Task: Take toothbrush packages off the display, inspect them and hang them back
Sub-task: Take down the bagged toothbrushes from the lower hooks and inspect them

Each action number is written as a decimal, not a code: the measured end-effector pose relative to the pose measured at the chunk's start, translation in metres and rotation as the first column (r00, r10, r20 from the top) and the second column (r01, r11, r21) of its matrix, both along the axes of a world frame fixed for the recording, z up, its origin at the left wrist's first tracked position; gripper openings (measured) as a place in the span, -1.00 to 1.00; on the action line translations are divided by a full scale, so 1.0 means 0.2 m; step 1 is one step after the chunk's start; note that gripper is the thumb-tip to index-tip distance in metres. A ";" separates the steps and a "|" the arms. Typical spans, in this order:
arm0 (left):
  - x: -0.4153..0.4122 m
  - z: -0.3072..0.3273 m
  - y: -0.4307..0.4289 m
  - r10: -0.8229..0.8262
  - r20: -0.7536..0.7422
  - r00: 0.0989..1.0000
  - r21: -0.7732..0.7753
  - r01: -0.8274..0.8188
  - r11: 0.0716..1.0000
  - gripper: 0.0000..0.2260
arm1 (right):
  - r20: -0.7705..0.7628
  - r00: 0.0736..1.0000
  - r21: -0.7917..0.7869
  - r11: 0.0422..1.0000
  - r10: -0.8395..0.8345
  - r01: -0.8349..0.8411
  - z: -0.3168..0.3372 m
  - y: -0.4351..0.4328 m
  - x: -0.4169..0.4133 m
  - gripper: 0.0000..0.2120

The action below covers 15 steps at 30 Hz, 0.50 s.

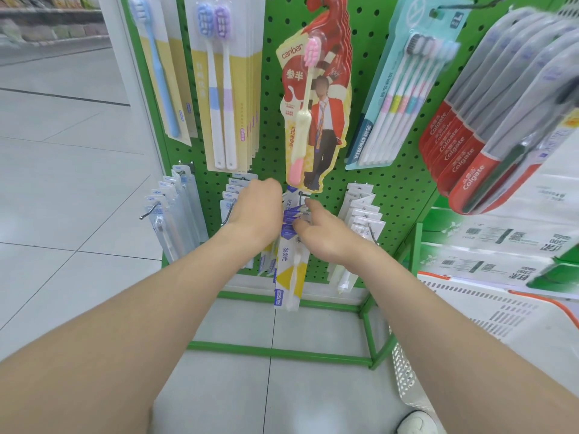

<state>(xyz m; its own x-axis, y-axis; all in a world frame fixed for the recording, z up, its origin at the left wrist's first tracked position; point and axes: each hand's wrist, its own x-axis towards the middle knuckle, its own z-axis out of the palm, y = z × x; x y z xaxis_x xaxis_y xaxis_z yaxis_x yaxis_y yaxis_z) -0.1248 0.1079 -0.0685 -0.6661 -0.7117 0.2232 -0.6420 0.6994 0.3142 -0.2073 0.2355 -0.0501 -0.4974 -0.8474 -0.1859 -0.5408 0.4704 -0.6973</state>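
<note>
A green pegboard display point(369, 57) holds rows of toothbrush packages. On the bottom row's middle hook point(301, 195) hang blue, white and yellow toothbrush packages point(289, 267), and the front one shows a white brush. My left hand point(257, 211) is at the top left of this stack. Its fingers curl forward over the packages and are hidden behind its back. My right hand point(322, 233) reaches in from the right. Its thumb lies on the front package's top and its index finger points at the hook, so the two pinch the card.
Neighbouring hooks hold clear packs point(175, 211) on the left and white packs point(360, 220) on the right. A red Canban pack point(316, 98) hangs just above my hands. Colgate packs point(488, 120) jut out at upper right. A white basket point(470, 311) stands at the lower right, by the green base frame point(282, 352).
</note>
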 end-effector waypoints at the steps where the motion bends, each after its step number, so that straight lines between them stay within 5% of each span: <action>1: 0.03 0.01 0.01 -0.008 0.037 0.999 -0.021 0.009 1.000 -0.64 | -0.036 0.999 0.016 1.000 0.009 -0.009 0.00 0.01 0.00 -0.47; 5: 0.13 0.08 0.08 -0.069 0.105 0.992 -0.048 0.074 0.996 -0.61 | -0.198 0.980 0.038 0.999 0.027 -0.020 -0.02 0.04 0.02 -0.53; 8: 0.23 0.13 0.14 -0.058 0.116 0.991 -0.063 0.066 0.996 -0.64 | -0.336 0.942 0.019 1.000 -0.017 0.025 -0.02 0.09 0.05 -0.82; 11: 0.31 0.15 0.18 -0.002 0.092 0.996 -0.105 0.012 0.994 -0.76 | -0.468 0.877 -0.072 0.994 -0.111 0.088 0.02 0.18 0.13 -0.72; 15: 0.38 0.13 0.21 -0.035 0.004 0.999 -0.225 0.035 0.974 -0.75 | -0.408 0.902 -0.195 0.978 -0.144 0.068 0.06 0.27 0.23 -0.76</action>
<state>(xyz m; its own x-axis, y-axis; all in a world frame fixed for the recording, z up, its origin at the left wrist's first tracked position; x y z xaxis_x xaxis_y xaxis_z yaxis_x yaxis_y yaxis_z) -0.0489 0.1505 -0.0434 -0.6895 -0.6197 0.3749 -0.6163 0.7739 0.1459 -0.1623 0.2894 -0.0383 -0.5856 -0.7849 0.2028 -0.7535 0.4347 -0.4932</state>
